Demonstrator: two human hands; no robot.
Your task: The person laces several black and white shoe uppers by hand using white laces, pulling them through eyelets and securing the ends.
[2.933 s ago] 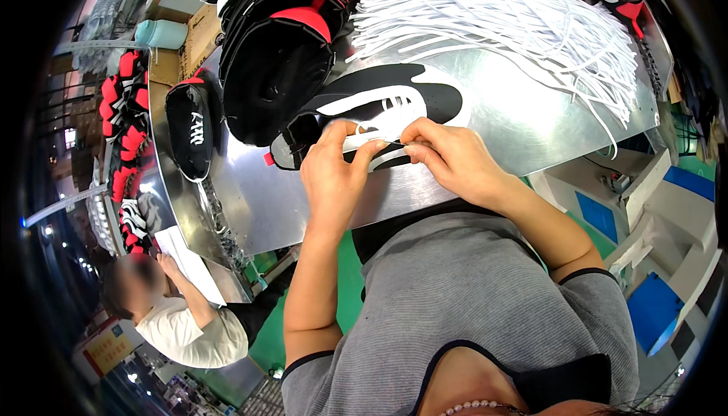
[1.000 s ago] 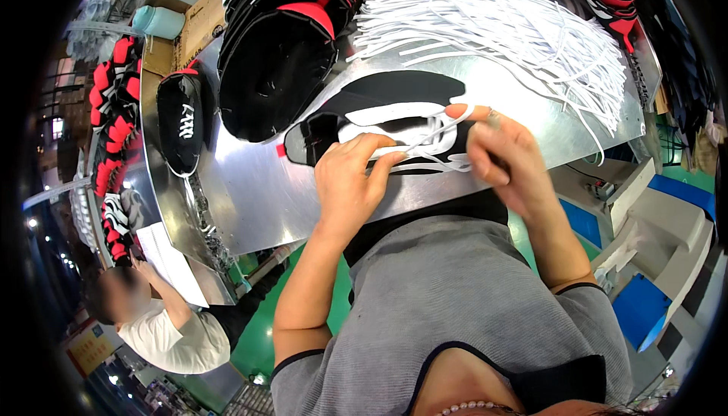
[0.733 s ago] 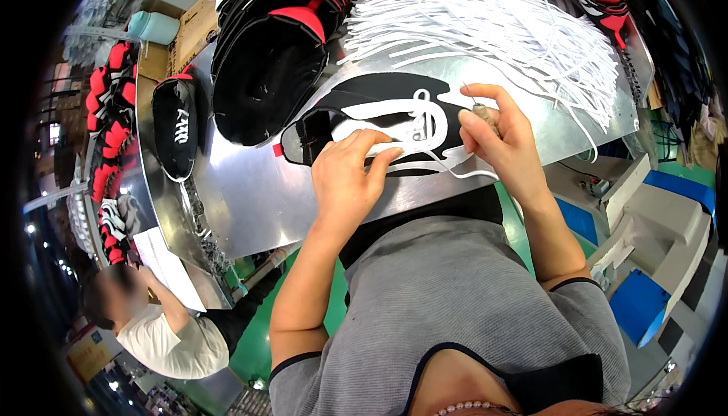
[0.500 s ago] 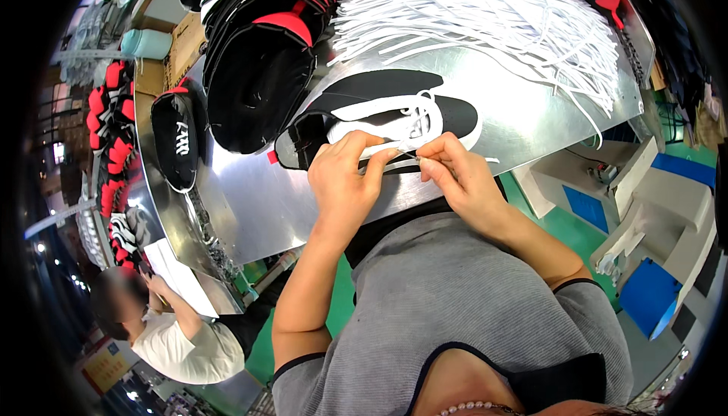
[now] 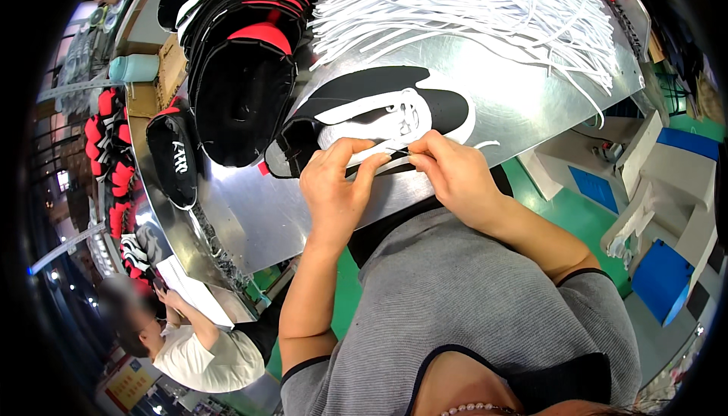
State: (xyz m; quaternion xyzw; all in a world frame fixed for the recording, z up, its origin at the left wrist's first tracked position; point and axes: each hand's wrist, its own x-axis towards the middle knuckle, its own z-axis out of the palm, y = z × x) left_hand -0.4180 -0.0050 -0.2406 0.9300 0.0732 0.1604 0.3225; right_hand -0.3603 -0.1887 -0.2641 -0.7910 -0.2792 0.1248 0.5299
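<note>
A black-and-white shoe upper point(image 5: 444, 109) lies on the metal table with its toe to the right. A white shoelace point(image 5: 409, 113) runs through its front eyelets, and a loose end sticks out past my right hand. My left hand point(image 5: 339, 185) pinches the near eyelet edge of the upper between thumb and forefinger. Close beside it, my right hand point(image 5: 459, 179) is closed in a pinch on the lace at that same edge. The fingertips hide exactly where the lace passes through.
A heap of white laces point(image 5: 470, 10) covers the table's far side. Stacked black-and-red uppers point(image 5: 246, 90) stand at the left, beside a single laced black shoe upper point(image 5: 173, 158). A co-worker point(image 5: 205, 355) sits at lower left. Beige bins with blue panels point(image 5: 660, 283) stand at right.
My right hand has shifted slightly left, nearer my left hand, and pinches at the eyelet edge. The lace loop standing above the upper now lies flatter. The view has shifted slightly.
</note>
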